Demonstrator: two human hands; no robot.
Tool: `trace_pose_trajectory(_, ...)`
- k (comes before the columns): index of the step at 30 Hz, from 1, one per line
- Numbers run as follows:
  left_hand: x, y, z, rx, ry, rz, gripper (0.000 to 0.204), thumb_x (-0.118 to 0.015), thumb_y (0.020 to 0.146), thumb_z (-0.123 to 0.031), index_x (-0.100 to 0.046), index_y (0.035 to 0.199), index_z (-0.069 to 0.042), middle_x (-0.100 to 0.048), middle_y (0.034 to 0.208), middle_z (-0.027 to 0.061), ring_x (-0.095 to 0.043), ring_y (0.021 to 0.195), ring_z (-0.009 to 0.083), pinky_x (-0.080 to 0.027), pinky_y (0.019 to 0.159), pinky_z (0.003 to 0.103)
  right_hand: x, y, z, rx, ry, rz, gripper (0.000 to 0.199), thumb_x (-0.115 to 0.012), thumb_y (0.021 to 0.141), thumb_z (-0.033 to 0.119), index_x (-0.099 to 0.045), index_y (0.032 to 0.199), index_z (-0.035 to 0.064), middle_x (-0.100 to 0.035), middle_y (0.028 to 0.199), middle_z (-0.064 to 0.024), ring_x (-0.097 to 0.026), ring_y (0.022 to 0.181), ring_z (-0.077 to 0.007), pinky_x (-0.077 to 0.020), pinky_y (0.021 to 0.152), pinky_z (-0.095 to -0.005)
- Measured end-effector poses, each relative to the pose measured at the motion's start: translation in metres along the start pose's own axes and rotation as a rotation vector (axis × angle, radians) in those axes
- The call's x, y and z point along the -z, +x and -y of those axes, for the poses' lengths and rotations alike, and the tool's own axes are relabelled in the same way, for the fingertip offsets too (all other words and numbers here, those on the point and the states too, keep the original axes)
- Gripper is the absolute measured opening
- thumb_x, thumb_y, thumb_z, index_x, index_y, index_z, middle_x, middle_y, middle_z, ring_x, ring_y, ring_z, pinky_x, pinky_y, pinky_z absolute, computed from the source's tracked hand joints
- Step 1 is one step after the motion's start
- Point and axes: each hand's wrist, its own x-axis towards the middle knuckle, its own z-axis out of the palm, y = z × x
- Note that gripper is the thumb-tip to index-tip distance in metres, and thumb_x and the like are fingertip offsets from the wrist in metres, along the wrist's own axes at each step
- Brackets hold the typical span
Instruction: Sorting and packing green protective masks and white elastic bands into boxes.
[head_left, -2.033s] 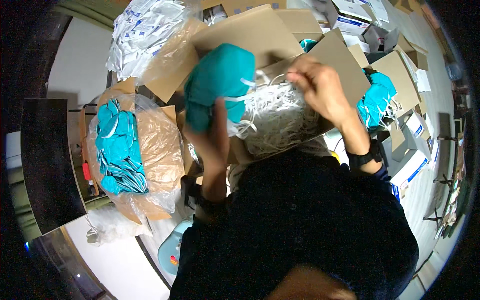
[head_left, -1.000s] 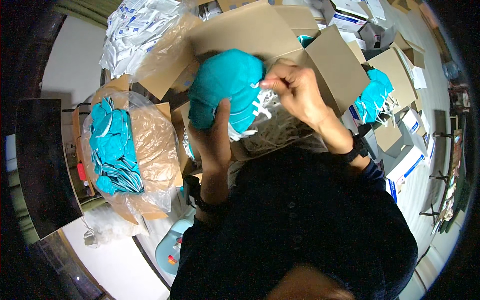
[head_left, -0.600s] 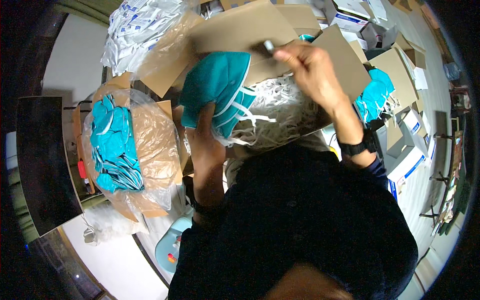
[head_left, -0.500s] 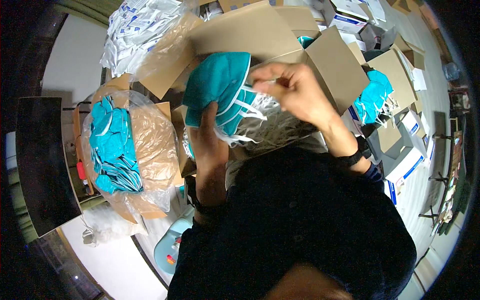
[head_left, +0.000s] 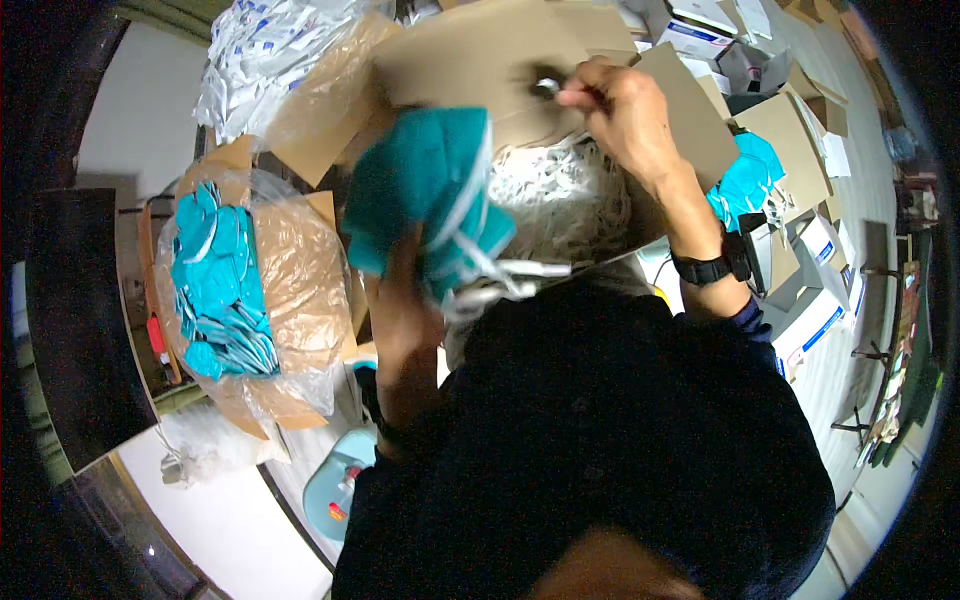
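Observation:
My left hand (head_left: 400, 285) is closed around the lower part of several teal face masks (head_left: 425, 170), stacked together and blurred. White straps (head_left: 490, 265) dangle from their right side. Up and to the right, my right hand (head_left: 625, 110) is raised with thumb and fingers pinched together. A small white bit with a dark blur shows at its fingertips; I cannot make out what it is. Between and below the hands stands an open cardboard box (head_left: 480, 60) with a heap of white strips (head_left: 560, 195) inside.
At left, a plastic-lined carton (head_left: 305, 285) holds many teal masks (head_left: 220, 275). White packets (head_left: 280, 60) fill a bag at the far left. More masks (head_left: 750, 180) lie by boxes at right. A light-blue basin (head_left: 325, 490) stands at lower left.
My right hand has moved up and away from the masks, toward the box's far flap. The masks in my left hand have shifted slightly left, showing more of the white strips.

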Motion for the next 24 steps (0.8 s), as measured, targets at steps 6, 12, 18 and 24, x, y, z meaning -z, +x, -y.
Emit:
trace_pose_trajectory(6, -0.017, 0.019, 0.004, -0.319, 0.041, 0.029, 0.048, -0.062, 0.088, -0.004, -0.050, 0.134, -0.010, -0.048, 0.136, 0.0249, -0.050, 0.122, 0.0410, -0.038, 0.104, 0.048, 0.004, -0.021, 0.081, -0.151, 0.533, 0.277, 0.014, -0.075, 0.078, 0.014, -0.070, 0.085, 0.0035, -0.068, 0.082, -0.0122, -0.066, 0.075, -0.0263, -0.0503, 0.067, -0.0346)
trace_pose_trajectory(12, -0.041, 0.018, 0.003, -0.245, -0.070, 0.026, 0.041, -0.056, 0.095, -0.014, -0.047, 0.133, -0.001, -0.050, 0.133, 0.0180, -0.050, 0.120, 0.0291, -0.038, 0.104, 0.041, -0.023, -0.036, 0.065, -0.060, 0.578, 0.322, 0.008, -0.070, 0.073, 0.002, -0.064, 0.078, 0.0021, -0.064, 0.073, -0.0166, -0.066, 0.070, -0.0328, -0.0494, 0.061, -0.0393)
trace_pose_trajectory(18, -0.040, 0.000, 0.001, -0.255, 0.285, 0.079, 0.044, -0.059, 0.093, -0.014, -0.049, 0.134, -0.002, -0.048, 0.136, 0.0220, -0.048, 0.123, 0.0344, -0.036, 0.105, 0.044, -0.039, -0.019, 0.029, 0.167, -0.005, 0.043, 0.013, -0.068, 0.070, 0.006, -0.066, 0.083, 0.0075, -0.067, 0.079, -0.0142, -0.065, 0.075, -0.0356, -0.0520, 0.066, -0.0429)
trace_pose_trajectory(24, -0.006, -0.005, 0.007, -0.458, 0.573, 0.068, 0.054, -0.065, 0.087, -0.007, -0.047, 0.138, -0.009, -0.044, 0.140, 0.0279, -0.045, 0.128, 0.0427, -0.034, 0.108, 0.048, -0.014, 0.003, 0.003, 0.029, -0.092, 0.148, 0.014, -0.067, 0.080, 0.013, -0.068, 0.093, 0.0091, -0.069, 0.092, -0.0128, -0.065, 0.084, -0.0353, -0.0525, 0.070, -0.0425)
